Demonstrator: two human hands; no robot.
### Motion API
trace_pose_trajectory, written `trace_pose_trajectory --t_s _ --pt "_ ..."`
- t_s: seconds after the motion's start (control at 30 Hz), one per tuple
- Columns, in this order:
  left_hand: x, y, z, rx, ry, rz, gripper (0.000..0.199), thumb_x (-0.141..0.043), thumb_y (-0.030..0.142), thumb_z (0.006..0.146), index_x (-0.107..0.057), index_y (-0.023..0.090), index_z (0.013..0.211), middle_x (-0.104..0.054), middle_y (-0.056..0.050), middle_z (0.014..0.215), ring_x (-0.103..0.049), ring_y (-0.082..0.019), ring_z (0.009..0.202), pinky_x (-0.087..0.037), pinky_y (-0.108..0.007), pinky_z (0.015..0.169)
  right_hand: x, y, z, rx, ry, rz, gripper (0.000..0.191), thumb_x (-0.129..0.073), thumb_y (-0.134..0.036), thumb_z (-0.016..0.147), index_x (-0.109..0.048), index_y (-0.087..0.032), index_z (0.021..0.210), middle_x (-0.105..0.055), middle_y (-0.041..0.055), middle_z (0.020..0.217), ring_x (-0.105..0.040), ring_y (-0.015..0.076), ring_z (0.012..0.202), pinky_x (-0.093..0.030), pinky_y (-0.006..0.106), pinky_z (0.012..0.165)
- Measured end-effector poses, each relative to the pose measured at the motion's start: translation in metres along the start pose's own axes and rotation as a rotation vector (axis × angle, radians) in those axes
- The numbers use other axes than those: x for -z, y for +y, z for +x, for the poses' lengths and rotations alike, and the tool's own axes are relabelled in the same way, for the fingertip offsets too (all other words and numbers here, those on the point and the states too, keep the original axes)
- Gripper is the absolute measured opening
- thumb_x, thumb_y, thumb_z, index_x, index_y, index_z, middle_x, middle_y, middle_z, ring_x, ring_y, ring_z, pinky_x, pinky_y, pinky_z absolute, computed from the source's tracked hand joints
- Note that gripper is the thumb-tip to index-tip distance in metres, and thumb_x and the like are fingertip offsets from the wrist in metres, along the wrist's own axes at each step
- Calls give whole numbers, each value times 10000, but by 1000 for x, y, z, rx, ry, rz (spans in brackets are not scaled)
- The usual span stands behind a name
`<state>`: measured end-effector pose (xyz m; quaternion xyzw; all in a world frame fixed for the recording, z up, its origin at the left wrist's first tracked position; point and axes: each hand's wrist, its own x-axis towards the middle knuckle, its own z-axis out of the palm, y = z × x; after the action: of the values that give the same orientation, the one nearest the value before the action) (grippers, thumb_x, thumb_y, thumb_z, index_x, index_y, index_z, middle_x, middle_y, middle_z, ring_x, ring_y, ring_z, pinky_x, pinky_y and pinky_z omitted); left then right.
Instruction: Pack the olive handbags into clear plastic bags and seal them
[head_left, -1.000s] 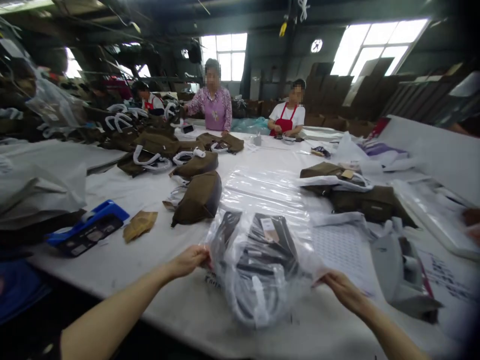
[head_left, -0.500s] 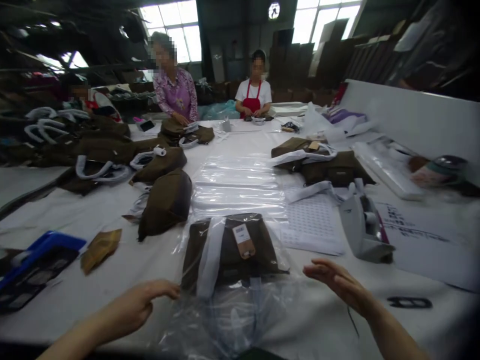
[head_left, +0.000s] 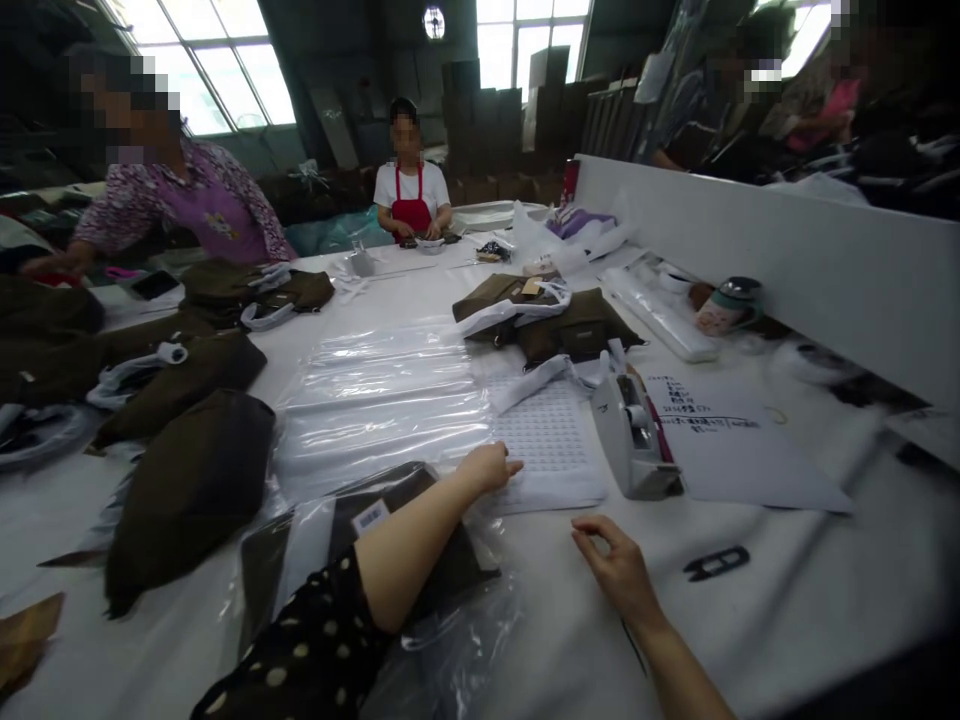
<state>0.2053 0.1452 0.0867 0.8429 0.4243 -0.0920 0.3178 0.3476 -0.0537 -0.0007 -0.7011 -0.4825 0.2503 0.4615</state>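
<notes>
Brown bag, inside clear plastic, lying flat

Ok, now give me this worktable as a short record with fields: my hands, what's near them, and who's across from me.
Left hand: at the printed sheet, contact unclear
Left forearm: across the plastic-covered brown bag
Right hand: near the black snips, nothing visible in it
Beyond the covered bag: clear plastic sheets
Right of the printed sheet: tape dispenser, then handwritten paper
Far side: person in a red apron, hands on small items, details unclear
</notes>
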Motion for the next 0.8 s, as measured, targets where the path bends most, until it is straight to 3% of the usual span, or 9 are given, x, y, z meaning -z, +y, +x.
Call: trace_pose_trajectory --t_s 0.07,0.13,0.23,0.3,0.37,0.43,0.53,0.67,0.8 --pt "-14 -9 20 60 -40 21 538 -632 457 699 -578 88 1088 -610 -220 1107 -563 -356 1044 -441 -408 845 1 1 6 30 -10 -20 211 -519 -396 845 -613 -212 891 -625 61 903 -572 231 874 -457 375 812" --pt "-25 -17 26 79 -98 17 533 -709 430 614 -603 115 1030 -635 -184 1069 -587 -336 997 -461 -372 804 -2 1 12 73 -11 -42 178 -512 -358 859 -610 -214 894 -625 58 894 -572 223 861 -464 368 797" --pt "-33 -20 23 67 -198 -24 300 -661 388 669 -645 173 877 -691 -73 887 -646 -228 823 -481 -268 694 -12 -1 23 140 -15 -64 133 -521 -316 861 -610 -218 877 -629 51 876 -568 218 858 -467 364 787" --pt "-34 -19 20 67 -205 -30 244 -577 385 743 -643 182 860 -690 -52 850 -648 -194 788 -478 -247 683 -19 -4 29 163 -27 -67 103 -543 -301 849 -609 -223 855 -629 48 873 -561 221 873 -462 368 796" --pt "-35 -18 17 81 -146 -3 317 -572 393 746 -613 167 966 -666 -86 979 -624 -221 903 -469 -280 771 -27 -7 34 177 -35 -71 84 -560 -289 838 -611 -223 843 -629 48 875 -555 225 888 -456 377 810" --pt "-36 -19 15 106 -88 36 501 -674 388 650 -561 143 1072 -614 -135 1101 -576 -275 1014 -443 -335 853 -34 -8 38 189 -34 -84 71 -576 -270 825 -616 -218 852 -630 49 882 -550 231 895 -447 390 825" --pt "-41 -19 12 145 -84 60 636 -776 324 502 -558 144 1072 -624 -142 1054 -568 -320 1010 -445 -381 852 -41 -6 43 199 -36 -104 88 -601 -231 799 -623 -211 881 -631 49 893 -544 240 899 -436 409 839" --pt "-44 -19 10 136 -145 -26 442 -778 315 479 -638 174 874 -661 -83 922 -586 -306 954 -457 -359 817 -43 1 43 211 -34 -110 100 -612 -191 785 -625 -204 883 -629 47 896 -538 235 905 -439 402 835" --pt "-44 -19 5 102 -207 -253 299 -667 317 637 -652 178 901 -672 -30 851 -622 -212 813 -478 -273 702 -37 0 40 225 -10 -104 95 -610 -198 799 -623 -207 892 -627 43 899 -538 223 910 -449 382 823"
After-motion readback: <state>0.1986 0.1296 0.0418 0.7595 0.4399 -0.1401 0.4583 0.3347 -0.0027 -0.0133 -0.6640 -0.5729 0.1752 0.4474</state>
